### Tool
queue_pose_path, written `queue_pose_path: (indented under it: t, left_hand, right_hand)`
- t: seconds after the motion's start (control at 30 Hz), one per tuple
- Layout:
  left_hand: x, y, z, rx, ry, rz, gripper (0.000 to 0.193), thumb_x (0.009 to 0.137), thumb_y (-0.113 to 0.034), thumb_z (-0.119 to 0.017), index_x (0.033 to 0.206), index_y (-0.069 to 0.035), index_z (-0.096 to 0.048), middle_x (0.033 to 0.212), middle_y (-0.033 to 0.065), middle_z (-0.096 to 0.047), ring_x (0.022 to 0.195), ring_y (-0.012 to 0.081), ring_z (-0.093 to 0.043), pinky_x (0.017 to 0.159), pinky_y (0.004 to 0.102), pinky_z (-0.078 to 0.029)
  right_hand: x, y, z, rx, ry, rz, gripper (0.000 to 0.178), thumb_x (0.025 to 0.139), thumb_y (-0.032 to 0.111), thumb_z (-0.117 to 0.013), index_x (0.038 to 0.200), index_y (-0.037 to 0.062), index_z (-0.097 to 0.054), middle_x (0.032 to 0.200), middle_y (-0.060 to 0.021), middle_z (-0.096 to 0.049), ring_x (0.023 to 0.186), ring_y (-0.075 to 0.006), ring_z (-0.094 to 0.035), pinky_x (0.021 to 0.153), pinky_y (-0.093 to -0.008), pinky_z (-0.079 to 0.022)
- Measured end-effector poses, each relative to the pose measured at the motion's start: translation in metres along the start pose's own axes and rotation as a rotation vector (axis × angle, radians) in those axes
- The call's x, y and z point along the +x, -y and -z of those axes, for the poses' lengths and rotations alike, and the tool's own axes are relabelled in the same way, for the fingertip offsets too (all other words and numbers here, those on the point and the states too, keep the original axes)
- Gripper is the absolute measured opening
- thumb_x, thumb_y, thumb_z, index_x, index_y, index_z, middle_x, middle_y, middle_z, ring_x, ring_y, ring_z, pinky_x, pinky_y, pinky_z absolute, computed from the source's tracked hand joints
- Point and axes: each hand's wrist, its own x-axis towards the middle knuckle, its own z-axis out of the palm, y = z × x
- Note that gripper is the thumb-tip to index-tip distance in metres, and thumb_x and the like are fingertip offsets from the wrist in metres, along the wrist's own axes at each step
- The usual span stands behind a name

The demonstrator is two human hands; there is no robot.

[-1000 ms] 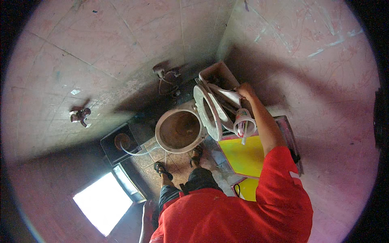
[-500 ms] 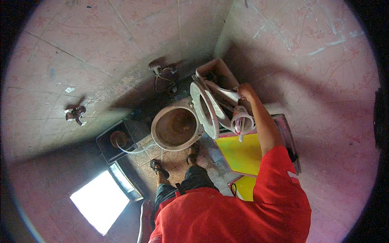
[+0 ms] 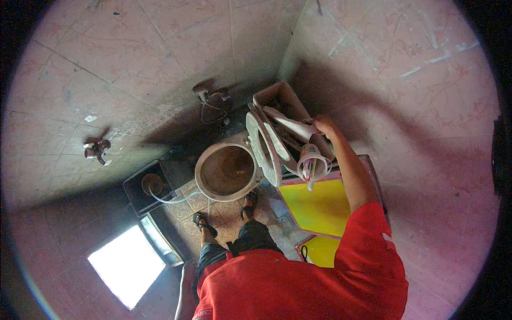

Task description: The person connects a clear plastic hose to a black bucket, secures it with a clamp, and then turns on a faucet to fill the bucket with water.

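Right hand [image 3: 325, 128]: fingers closed on the right end of the white cistern lid [image 3: 290, 121].
White cistern lid: left of the grip, tilted, long axis running up-left by the open cistern [image 3: 295, 98] (contact unclear).
Cup [image 3: 320, 167]: just below the grip.
Toilet bowl [image 3: 221, 168]: farther down-left.
Left arm [image 3: 185, 290]: lower left, well apart; left hand's state cannot be told.

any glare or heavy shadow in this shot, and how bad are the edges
Head view: the bright opening at lower left is blown out to plain white; head view: dark shadow lies on the right-hand wall by the right hand; head view: the fisheye picture fades to black at its side rims.
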Motion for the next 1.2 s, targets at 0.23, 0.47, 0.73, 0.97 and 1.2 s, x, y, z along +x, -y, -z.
queue_pose_path:
  t: [0.23, 0.47, 0.73, 0.97, 1.2]
  left_hand:
    - [0.003, -0.011, -0.012, 0.0, 0.038, -0.055, 0.022, 0.087, -0.02, -0.053, 0.101, -0.003, -0.057, 0.091, 0.0085, -0.06, 0.08, 0.0159, -0.055, 0.07, 0.0284, -0.045]
    - [0.009, -0.038, -0.02, -0.001, 0.042, -0.278, 0.022, 0.087, -0.02, -0.053, 0.1, -0.003, -0.057, 0.091, 0.0089, -0.06, 0.08, 0.0159, -0.056, 0.07, 0.0283, -0.045]
    - [-0.075, -0.244, -0.109, 0.075, -0.063, -1.082, 0.031, 0.084, -0.019, -0.056, 0.11, -0.002, -0.054, 0.101, 0.0159, -0.058, 0.096, 0.0254, -0.056, 0.085, 0.0341, -0.043]
    - [-0.205, -0.4, -0.19, -0.029, 0.453, -1.298, 0.028, 0.082, -0.017, -0.055, 0.103, 0.001, -0.056, 0.098, 0.0189, -0.06, 0.095, 0.0342, -0.056, 0.084, 0.0374, -0.043]
    - [-0.194, -0.384, -0.176, 0.04, 0.232, -1.492, 0.031, 0.08, -0.025, -0.059, 0.098, 0.0, -0.06, 0.096, 0.018, -0.06, 0.092, 0.0307, -0.058, 0.08, 0.0361, -0.045]
  right_hand:
    - [0.019, 0.027, 0.024, -0.051, 0.044, -0.064, 0.027, 0.083, 0.024, -0.055, 0.099, 0.0037, -0.062, 0.095, -0.0144, -0.06, 0.08, -0.0268, -0.06, 0.062, -0.038, -0.054]
    - [-0.026, 0.098, 0.048, -0.251, 0.015, 0.163, 0.022, 0.08, 0.017, -0.05, 0.093, 0.0077, -0.065, 0.089, -0.0106, -0.063, 0.081, -0.0222, -0.061, 0.067, -0.0369, -0.053]
    - [-0.156, 0.223, 0.06, -0.961, -0.274, 0.743, 0.013, 0.072, 0.014, -0.056, 0.08, 0.009, -0.066, 0.08, -0.0175, -0.062, 0.078, -0.0331, -0.06, 0.071, -0.0436, -0.047]
    - [-0.255, 0.278, 0.021, -1.218, -0.035, 0.934, 0.019, 0.072, 0.011, -0.056, 0.089, 0.009, -0.065, 0.08, -0.0168, -0.063, 0.079, -0.0337, -0.06, 0.071, -0.0426, -0.047]
    - [-0.318, 0.298, -0.061, -1.117, 0.189, 1.102, 0.022, 0.075, 0.009, -0.055, 0.095, 0.0074, -0.064, 0.085, -0.0186, -0.062, 0.08, -0.0355, -0.059, 0.073, -0.0431, -0.046]
